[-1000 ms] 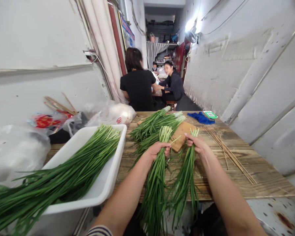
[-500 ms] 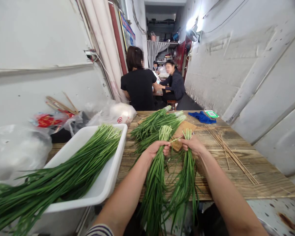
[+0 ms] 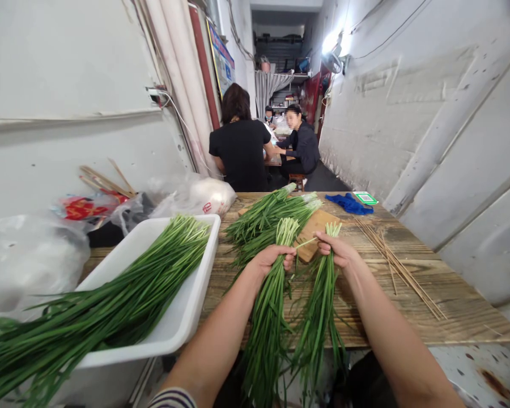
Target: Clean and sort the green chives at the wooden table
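My left hand is closed around a thick bunch of garlic chives, pale stem ends up and green leaves hanging past the table's front edge. A thinner bunch of chives hangs from my right hand, which is closed on it just under the stem ends. One pale stalk stretches across the gap between my hands, its ends at the fingers of both. Behind them lie bundles of chives with wrapped stem ends, partly over a wooden board.
On the left, a white tub holds a large heap of loose chives. Thin sticks, a blue cloth and a green QR card lie at the right. Plastic bags line the left wall. Several people sit beyond the table.
My right hand has moved slightly right with its bunch, widening the gap between the hands. More of the pale stalk shows between them. The left hand has barely moved.
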`<action>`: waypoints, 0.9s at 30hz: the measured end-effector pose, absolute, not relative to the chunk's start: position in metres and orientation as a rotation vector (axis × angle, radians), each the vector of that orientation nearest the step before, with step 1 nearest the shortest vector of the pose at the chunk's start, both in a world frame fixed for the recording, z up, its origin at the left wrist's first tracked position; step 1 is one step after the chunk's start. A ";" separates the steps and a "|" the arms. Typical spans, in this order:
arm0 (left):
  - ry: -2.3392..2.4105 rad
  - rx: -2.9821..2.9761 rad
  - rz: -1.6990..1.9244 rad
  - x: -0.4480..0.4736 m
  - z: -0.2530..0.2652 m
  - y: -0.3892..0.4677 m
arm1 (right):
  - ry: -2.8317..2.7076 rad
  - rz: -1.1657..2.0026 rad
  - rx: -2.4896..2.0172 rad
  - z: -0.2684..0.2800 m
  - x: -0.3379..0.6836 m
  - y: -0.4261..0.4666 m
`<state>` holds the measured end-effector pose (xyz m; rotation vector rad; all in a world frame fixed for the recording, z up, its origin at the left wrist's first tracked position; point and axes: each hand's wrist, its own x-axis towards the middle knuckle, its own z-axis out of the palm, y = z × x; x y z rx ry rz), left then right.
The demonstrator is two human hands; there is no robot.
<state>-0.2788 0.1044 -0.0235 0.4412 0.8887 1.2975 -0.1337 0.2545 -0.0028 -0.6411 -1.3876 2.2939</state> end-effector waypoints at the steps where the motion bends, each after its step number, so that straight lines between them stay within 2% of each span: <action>1: 0.890 0.438 1.302 -0.279 -0.023 0.104 | -1.358 2.286 -0.664 -0.003 -0.134 0.257; 5: 0.901 0.415 1.327 -0.279 -0.022 0.105 | -1.313 2.171 -0.775 -0.007 -0.136 0.258; 12: 1.078 0.440 1.407 -0.273 -0.024 0.107 | -1.589 1.854 -0.886 -0.011 -0.140 0.239; 23: 1.230 0.515 1.457 -0.261 -0.022 0.107 | -1.806 1.839 -0.785 -0.007 -0.144 0.216; 27: 1.229 0.523 1.452 -0.262 -0.023 0.108 | -1.771 1.992 -0.719 -0.006 -0.143 0.218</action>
